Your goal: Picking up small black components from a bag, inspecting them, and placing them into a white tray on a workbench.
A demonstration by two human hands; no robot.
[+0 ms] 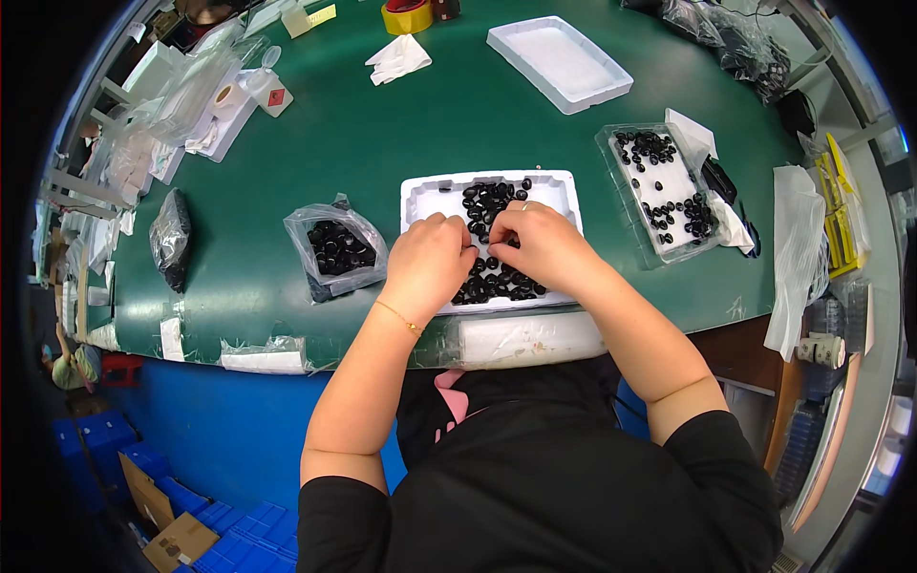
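Observation:
A white foam tray [417,194] lies in front of me at the table's near edge, with small glossy black round pieces [489,199] spread through its middle and near side. My left hand [432,256] is over the tray's left part, its fingers closed in a pinch. Opposite it, my right hand [543,244] is also pinched, thumb and forefinger together above the pieces. The fingertips of both hands face each other with a small gap between. Whatever they hold is too small or too hidden to make out.
An open clear bag [330,250] of black pieces stands left of the tray, with a closed bag [172,239] farther left. At right lies a clear plastic tray [659,180] with more pieces. Farther back are a white tray [564,62], white gloves [398,59] and yellow tape [408,17].

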